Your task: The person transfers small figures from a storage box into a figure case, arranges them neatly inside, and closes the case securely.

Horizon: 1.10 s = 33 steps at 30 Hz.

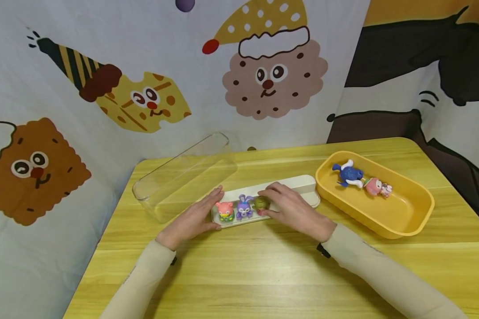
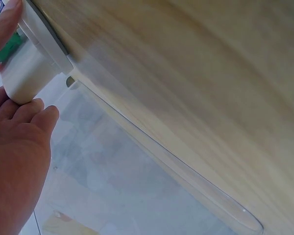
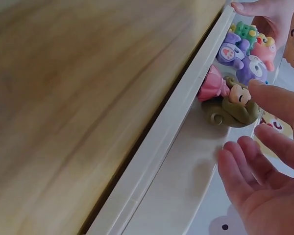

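Note:
A long white tray [image 1: 277, 185] lies on the table with three small figures at its left end. From the left they are a pink animal figure [image 1: 225, 211], a purple rabbit figure [image 1: 245, 207] and a doll figure [image 1: 261, 204] with olive-brown hair and a pink dress. My left hand [image 1: 191, 221] grips the tray's left end, thumb at the front corner and fingers round the far side. Over the doll, my right hand [image 1: 293, 210] has loosely spread fingers. One fingertip [image 3: 262, 93] reaches the doll's head; the lower fingers are apart from it.
Behind the tray to the left sits a clear plastic cover [image 1: 183, 173]. To the right, close to the tray's end, a yellow bin [image 1: 399, 212] holds a blue figure [image 1: 348, 174] and a pink figure [image 1: 375, 187]. A cartoon-printed cloth [image 1: 207, 102] hangs behind the table.

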Each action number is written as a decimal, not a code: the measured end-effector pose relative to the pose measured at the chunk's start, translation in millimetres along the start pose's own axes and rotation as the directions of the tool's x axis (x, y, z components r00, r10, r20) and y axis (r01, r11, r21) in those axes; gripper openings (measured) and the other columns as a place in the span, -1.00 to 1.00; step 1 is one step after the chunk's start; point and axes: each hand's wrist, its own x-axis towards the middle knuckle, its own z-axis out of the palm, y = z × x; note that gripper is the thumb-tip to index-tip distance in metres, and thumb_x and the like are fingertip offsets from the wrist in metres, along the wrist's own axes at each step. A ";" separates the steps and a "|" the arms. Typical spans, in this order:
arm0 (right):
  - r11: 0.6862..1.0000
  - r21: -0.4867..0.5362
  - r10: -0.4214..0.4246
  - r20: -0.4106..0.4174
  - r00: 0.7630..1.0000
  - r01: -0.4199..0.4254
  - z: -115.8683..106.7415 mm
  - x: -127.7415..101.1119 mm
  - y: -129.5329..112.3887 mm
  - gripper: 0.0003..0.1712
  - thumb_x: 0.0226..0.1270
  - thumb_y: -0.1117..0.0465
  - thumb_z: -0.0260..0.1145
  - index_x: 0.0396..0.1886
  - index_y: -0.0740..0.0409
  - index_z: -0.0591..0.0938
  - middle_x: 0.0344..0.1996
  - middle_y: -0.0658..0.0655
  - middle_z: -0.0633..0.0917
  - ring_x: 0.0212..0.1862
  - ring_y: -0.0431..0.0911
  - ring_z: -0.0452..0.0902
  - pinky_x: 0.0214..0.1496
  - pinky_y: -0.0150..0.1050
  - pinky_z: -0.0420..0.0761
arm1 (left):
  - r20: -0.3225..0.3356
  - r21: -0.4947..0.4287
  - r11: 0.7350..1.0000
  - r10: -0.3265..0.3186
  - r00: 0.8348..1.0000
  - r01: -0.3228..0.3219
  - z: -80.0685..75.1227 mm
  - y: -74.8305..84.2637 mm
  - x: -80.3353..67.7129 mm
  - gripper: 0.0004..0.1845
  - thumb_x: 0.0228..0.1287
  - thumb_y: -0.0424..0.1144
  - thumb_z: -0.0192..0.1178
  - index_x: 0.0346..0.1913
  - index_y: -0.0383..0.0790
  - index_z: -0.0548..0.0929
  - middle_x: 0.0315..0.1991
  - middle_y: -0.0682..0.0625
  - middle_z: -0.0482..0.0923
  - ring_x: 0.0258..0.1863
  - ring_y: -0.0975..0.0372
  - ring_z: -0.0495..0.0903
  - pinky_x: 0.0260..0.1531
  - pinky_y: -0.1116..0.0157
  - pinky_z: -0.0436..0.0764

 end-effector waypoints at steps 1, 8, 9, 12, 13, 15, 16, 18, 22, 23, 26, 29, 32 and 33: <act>1.000 0.010 0.007 0.002 1.000 -0.007 0.1 -0.3 0.2 -0.43 0.20 0.13 0.63 0.19 0.19 0.70 0.04 0.14 0.66 0.01 -0.05 0.63 0.05 -0.13 0.73 | -0.001 -0.001 1.000 0.002 1.000 -0.002 -0.1 -0.1 0.1 0.04 0.21 -0.19 0.54 0.64 -0.29 0.14 0.67 -0.11 -0.06 0.59 0.00 0.11 0.45 0.00 0.35; 0.996 0.072 0.053 0.007 0.999 -0.053 1.0 -0.2 0.1 -0.57 0.27 0.21 0.57 0.11 0.20 0.72 0.00 0.12 0.69 -0.06 -0.09 0.64 -0.08 -0.19 0.74 | 0.008 0.005 1.000 0.001 1.000 -0.001 0.4 -0.1 1.9 0.05 0.21 -0.18 0.53 0.64 -0.28 0.13 0.67 -0.10 -0.07 0.59 0.01 0.10 0.45 0.01 0.35; 0.995 0.076 0.059 0.009 0.998 -0.059 1.3 -0.1 -0.1 -0.58 0.28 0.22 0.57 0.10 0.20 0.72 -0.01 0.12 0.69 -0.08 -0.10 0.64 -0.10 -0.20 0.74 | 0.009 0.004 1.000 0.000 1.000 0.000 0.4 -0.1 2.1 0.05 0.21 -0.18 0.53 0.64 -0.28 0.13 0.67 -0.09 -0.07 0.59 0.01 0.10 0.45 0.01 0.34; 0.994 0.085 0.071 0.014 0.997 -0.071 2.3 0.4 -1.1 -0.62 0.29 0.26 0.55 0.08 0.21 0.72 -0.03 0.11 0.68 -0.10 -0.12 0.63 -0.12 -0.23 0.73 | 0.014 0.003 1.000 -0.004 1.000 0.004 0.3 0.2 2.6 0.05 0.21 -0.18 0.53 0.64 -0.28 0.13 0.68 -0.08 -0.08 0.60 0.01 0.09 0.46 0.01 0.33; 0.993 0.089 0.072 0.015 0.997 -0.073 2.6 0.7 -1.5 -0.63 0.29 0.27 0.55 0.07 0.21 0.72 -0.03 0.11 0.68 -0.09 -0.12 0.62 -0.12 -0.24 0.73 | 0.015 0.003 1.000 -0.005 1.000 0.005 0.2 0.3 2.8 0.05 0.22 -0.17 0.53 0.64 -0.28 0.13 0.68 -0.08 -0.08 0.60 0.02 0.09 0.46 0.01 0.33; 0.993 0.090 0.074 0.016 0.997 -0.075 3.1 1.1 -2.1 -0.64 0.28 0.29 0.54 0.07 0.21 0.72 -0.03 0.11 0.68 -0.09 -0.12 0.63 -0.10 -0.25 0.73 | 0.013 0.003 1.000 -0.005 1.000 0.005 0.1 0.6 3.0 0.05 0.22 -0.17 0.53 0.64 -0.28 0.13 0.68 -0.08 -0.08 0.60 0.01 0.09 0.46 0.01 0.34; 0.993 0.091 0.074 0.017 0.997 -0.075 3.3 1.3 -2.3 -0.64 0.28 0.29 0.54 0.06 0.21 0.72 -0.03 0.11 0.68 -0.08 -0.12 0.63 -0.09 -0.24 0.73 | 0.013 0.006 1.000 -0.005 1.000 0.005 0.1 0.8 3.2 0.05 0.21 -0.17 0.53 0.64 -0.28 0.13 0.68 -0.09 -0.08 0.60 0.01 0.09 0.46 0.01 0.34; 0.993 0.090 0.076 0.018 0.997 -0.077 3.5 1.5 -2.5 -0.64 0.28 0.30 0.54 0.06 0.21 0.72 -0.02 0.12 0.68 -0.08 -0.12 0.63 -0.09 -0.24 0.73 | 0.010 0.014 1.000 -0.004 1.000 0.004 0.2 0.9 3.4 0.05 0.21 -0.17 0.53 0.64 -0.28 0.13 0.67 -0.09 -0.08 0.59 0.01 0.10 0.45 0.01 0.35; 0.992 0.097 0.081 0.020 0.997 -0.083 3.7 1.8 -2.4 -0.65 0.29 0.31 0.53 0.06 0.20 0.73 -0.01 0.12 0.67 -0.09 -0.12 0.62 -0.11 -0.23 0.72 | 0.004 0.027 1.000 0.001 1.000 -0.001 0.6 1.3 3.3 0.05 0.20 -0.16 0.54 0.64 -0.29 0.14 0.67 -0.11 -0.06 0.58 -0.01 0.13 0.44 0.01 0.36; 0.991 0.099 0.083 0.022 0.996 -0.085 3.6 1.7 -2.3 -0.64 0.28 0.30 0.54 0.06 0.20 0.73 -0.01 0.12 0.66 -0.09 -0.12 0.61 -0.11 -0.23 0.72 | 0.003 0.028 1.000 0.001 1.000 -0.001 0.6 1.6 3.2 0.05 0.20 -0.16 0.54 0.64 -0.29 0.14 0.67 -0.11 -0.06 0.58 -0.01 0.13 0.44 0.01 0.37; 0.991 0.099 0.088 0.023 0.996 -0.090 2.5 0.4 -2.1 -0.58 0.27 0.24 0.57 0.11 0.19 0.71 0.03 0.13 0.66 -0.05 -0.09 0.62 -0.08 -0.19 0.73 | 0.004 0.022 1.000 -0.002 1.000 0.001 0.6 1.9 2.8 0.05 0.21 -0.15 0.53 0.64 -0.29 0.14 0.67 -0.11 -0.07 0.58 -0.01 0.13 0.44 0.01 0.37; 0.992 0.090 0.092 0.014 0.996 -0.092 -2.2 -2.7 -2.3 -0.48 0.23 0.19 0.60 0.18 0.17 0.69 0.08 0.13 0.66 0.03 -0.04 0.64 0.00 -0.11 0.74 | 0.004 0.019 1.000 -0.004 1.000 0.004 0.6 2.0 2.2 0.05 0.22 -0.16 0.53 0.64 -0.28 0.13 0.67 -0.11 -0.07 0.58 -0.01 0.14 0.44 0.01 0.37; 0.991 0.086 0.107 -0.006 0.994 -0.106 -11.3 -7.1 -2.1 -0.40 0.24 0.13 0.60 0.25 0.14 0.66 0.16 0.14 0.64 0.14 0.03 0.63 0.12 -0.01 0.71 | 0.002 0.023 1.000 -0.003 1.000 0.003 0.5 1.7 1.2 0.05 0.22 -0.16 0.53 0.64 -0.29 0.13 0.67 -0.12 -0.06 0.57 -0.02 0.15 0.43 0.01 0.38; 0.990 0.088 0.116 -0.013 0.993 -0.114 -15.0 -8.8 -1.7 -0.39 0.26 0.11 0.59 0.27 0.13 0.64 0.19 0.14 0.64 0.17 0.05 0.62 0.16 0.03 0.69 | 0.001 0.023 1.000 -0.002 1.000 0.002 0.4 1.7 0.8 0.05 0.22 -0.16 0.53 0.64 -0.29 0.13 0.67 -0.13 -0.06 0.57 -0.02 0.16 0.43 0.01 0.39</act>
